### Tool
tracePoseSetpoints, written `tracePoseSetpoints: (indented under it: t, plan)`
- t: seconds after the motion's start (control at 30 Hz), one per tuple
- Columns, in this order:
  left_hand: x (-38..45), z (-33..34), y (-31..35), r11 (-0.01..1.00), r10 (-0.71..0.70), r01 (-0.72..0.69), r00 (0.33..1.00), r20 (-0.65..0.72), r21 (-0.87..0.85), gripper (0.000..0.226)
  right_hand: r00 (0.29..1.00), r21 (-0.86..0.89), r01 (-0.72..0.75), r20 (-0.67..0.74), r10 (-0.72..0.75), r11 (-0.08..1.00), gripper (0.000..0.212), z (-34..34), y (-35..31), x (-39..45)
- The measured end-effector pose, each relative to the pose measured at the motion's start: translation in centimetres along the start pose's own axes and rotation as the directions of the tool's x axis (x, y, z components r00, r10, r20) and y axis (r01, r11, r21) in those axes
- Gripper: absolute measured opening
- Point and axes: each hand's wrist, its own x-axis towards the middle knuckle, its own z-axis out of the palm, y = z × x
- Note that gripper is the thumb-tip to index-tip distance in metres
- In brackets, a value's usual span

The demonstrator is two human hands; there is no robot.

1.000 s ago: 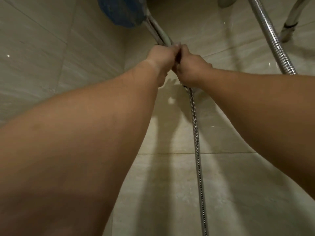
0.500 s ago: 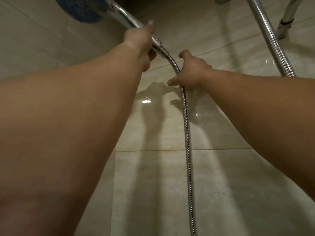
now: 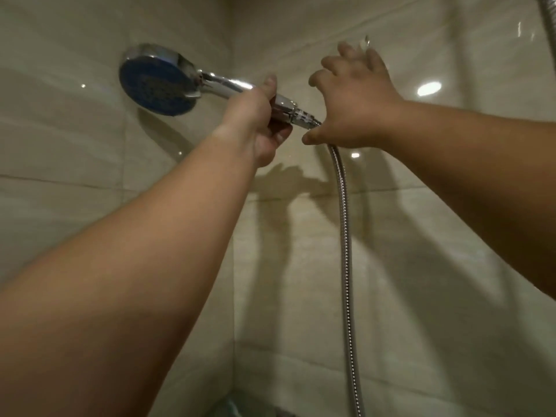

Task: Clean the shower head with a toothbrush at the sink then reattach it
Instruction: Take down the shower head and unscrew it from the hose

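The chrome shower head (image 3: 156,81) has a round blue spray face and is held up against the tiled corner. My left hand (image 3: 258,118) grips its handle, thumb on top. A ribbed metal hose (image 3: 346,251) hangs from the connector nut (image 3: 298,114) at the handle's end. My right hand (image 3: 355,100) is just right of the nut with its fingers spread upward. Its thumb lies by the hose's top end. A small chrome fitting (image 3: 367,41) shows on the wall behind the fingertips. No toothbrush or sink is in view.
Glossy beige wall tiles (image 3: 421,221) surround the corner. A second metal hose or pipe (image 3: 549,22) runs down the top right edge. Something dark lies at the bottom (image 3: 240,407), unclear what.
My left hand has lifted the shower head higher, and its whole blue face now shows. My right hand let go of the hose and spread its fingers upward.
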Motion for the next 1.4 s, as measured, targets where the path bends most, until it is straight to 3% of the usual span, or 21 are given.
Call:
tracePoseSetpoints:
  t: [0.13,0.23,0.4,0.8,0.97,1.07,1.13,1.2,1.27,1.33,1.4]
  plan:
    - [-2.4,-1.6,-3.3,0.997,-0.062,0.061,0.998,-0.014,-0.041,0.024,0.999,0.045,0.023,0.043,-0.025,0.999,0.094,0.2,-1.9,-4.3]
    - [-5.6,-3.0,-5.4,0.988,-0.121,0.121,0.993,0.008,-0.094,0.023,0.998,0.171,0.002,0.062,-0.012,0.985,0.072,0.6,-4.8,-9.0]
    - [-12.9,-5.6,-9.6,0.960,-0.265,0.264,0.964,0.000,-0.090,0.028,0.971,0.492,-0.203,0.210,0.110,0.847,0.039,1.5,-8.7,-17.1]
    - [-27.0,-6.1,-16.7,0.908,-0.417,0.402,0.895,-0.159,-0.119,0.026,0.883,0.712,-0.413,0.465,0.060,0.568,0.027,1.2,-9.9,-32.0]
    - [-32.4,-7.5,-18.6,0.883,-0.466,0.438,0.859,-0.210,-0.170,0.026,0.826,0.713,-0.477,0.564,-0.017,0.514,0.026,-0.4,-11.8,-37.7]
    - [-35.3,-9.0,-19.9,0.847,-0.524,0.483,0.830,-0.192,-0.223,0.025,0.762,0.705,-0.521,0.638,-0.108,0.481,0.024,-1.4,-12.8,-40.8]
    - [-37.2,-10.1,-20.9,0.825,-0.553,0.507,0.816,-0.168,-0.250,0.032,0.703,0.695,-0.596,0.693,-0.157,0.402,0.024,-1.7,-13.7,-42.6]
    - [-38.9,-11.3,-21.5,0.808,-0.571,0.524,0.810,-0.136,-0.270,0.049,0.578,0.611,-0.774,0.789,-0.208,0.168,0.027,-1.8,-14.8,-44.3]
    - [-40.3,-12.5,-22.1,0.780,-0.593,0.542,0.800,-0.093,-0.313,0.045,0.439,0.440,-0.895,0.849,-0.294,-0.066,0.028,-1.9,-16.1,-45.8]
    - [-41.7,-14.0,-22.7,0.756,-0.613,0.559,0.788,-0.067,-0.342,0.030,0.348,0.300,-0.936,0.864,-0.362,-0.184,0.025,-2.3,-17.4,-47.2]
    - [-43.0,-15.4,-23.5,0.741,-0.622,0.569,0.781,-0.046,-0.357,0.029,0.290,0.194,-0.948,0.853,-0.433,-0.253,0.021,-2.9,-18.5,-48.6]
